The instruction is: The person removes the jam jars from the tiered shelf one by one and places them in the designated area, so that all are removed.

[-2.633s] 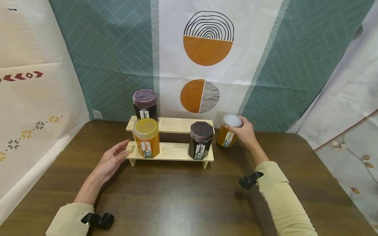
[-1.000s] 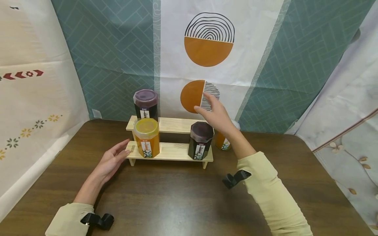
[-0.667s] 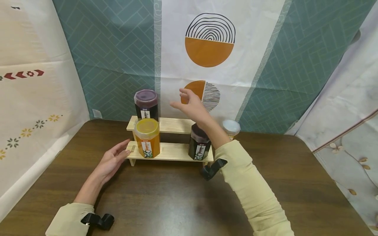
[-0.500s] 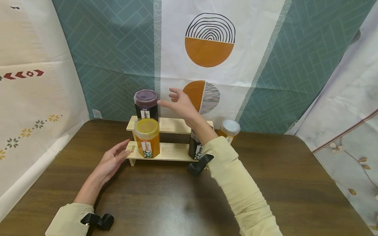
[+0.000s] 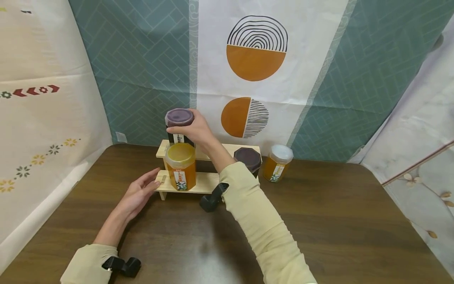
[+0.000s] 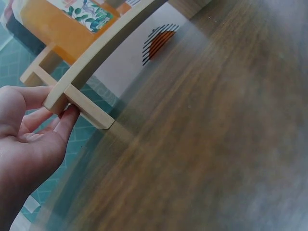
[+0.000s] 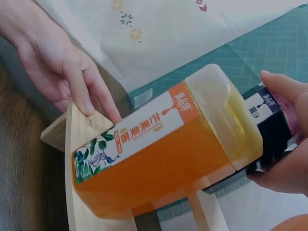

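Note:
In the head view my right hand grips a dark jar with a purple lid at the left of the rack's upper tier, thumb in front and fingers behind. My left hand holds the left end of the two-tier wooden rack; in the left wrist view thumb and fingers pinch the shelf's end. An orange jar with a yellowish lid stands on the lower tier, in front of the gripped jar. Another dark jar on the lower tier's right is partly hidden by my right forearm.
An orange jar with a whitish lid stands on the brown table, just right of the rack. Patterned cloth hangs behind the table. Pale cloths hang at the left and right sides.
My right hand let go of the whitish-lidded orange jar at the right, moved left over the rack and took hold of the purple-lidded jar. The left hand has stayed on the rack.

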{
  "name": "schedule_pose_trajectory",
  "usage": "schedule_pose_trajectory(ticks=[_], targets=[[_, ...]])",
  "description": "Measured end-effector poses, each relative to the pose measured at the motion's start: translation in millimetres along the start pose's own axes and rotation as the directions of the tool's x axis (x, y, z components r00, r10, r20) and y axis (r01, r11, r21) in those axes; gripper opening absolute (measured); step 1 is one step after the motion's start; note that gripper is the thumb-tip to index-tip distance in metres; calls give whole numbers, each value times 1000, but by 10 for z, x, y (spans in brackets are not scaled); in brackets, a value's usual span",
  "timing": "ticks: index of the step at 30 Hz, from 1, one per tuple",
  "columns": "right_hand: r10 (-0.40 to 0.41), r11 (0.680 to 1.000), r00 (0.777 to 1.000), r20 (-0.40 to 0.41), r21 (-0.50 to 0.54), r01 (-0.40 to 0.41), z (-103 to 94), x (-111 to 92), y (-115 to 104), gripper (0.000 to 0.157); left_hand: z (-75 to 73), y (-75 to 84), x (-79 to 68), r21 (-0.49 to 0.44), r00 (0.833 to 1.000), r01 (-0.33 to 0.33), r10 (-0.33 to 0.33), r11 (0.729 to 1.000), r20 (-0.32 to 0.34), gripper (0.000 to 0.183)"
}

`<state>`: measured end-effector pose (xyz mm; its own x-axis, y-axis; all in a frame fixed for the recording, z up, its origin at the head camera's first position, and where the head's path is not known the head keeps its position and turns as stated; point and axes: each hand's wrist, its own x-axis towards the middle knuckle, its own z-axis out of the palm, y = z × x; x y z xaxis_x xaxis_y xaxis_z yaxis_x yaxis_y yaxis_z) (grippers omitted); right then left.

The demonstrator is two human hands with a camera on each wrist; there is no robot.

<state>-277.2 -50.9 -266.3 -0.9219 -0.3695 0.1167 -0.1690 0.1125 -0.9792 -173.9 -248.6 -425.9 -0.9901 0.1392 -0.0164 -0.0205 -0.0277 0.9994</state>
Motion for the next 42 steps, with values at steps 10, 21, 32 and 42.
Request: schedule_pose_trajectory(ticks=[10,21,32,42], targets=[[22,997,1000,-13,-78,-23,-37,26,-15,70,6,18,-1,23,1000,26,-25,999,-4,65],[34,995,998,-60,-92,-39,-266,27,-71,68,16,19,10,12,1000,22,-22,1000,-1,65],[-11,997,993,-119,-76,2,-602,-91,-137,63,2,26,-11,6,1000,19,-19,1000,-1,65],[-27,999,983,-181,-42,20,-1042,-239,-96,69,1,10,-1,2,1000,10,-10,1000,6,66]])
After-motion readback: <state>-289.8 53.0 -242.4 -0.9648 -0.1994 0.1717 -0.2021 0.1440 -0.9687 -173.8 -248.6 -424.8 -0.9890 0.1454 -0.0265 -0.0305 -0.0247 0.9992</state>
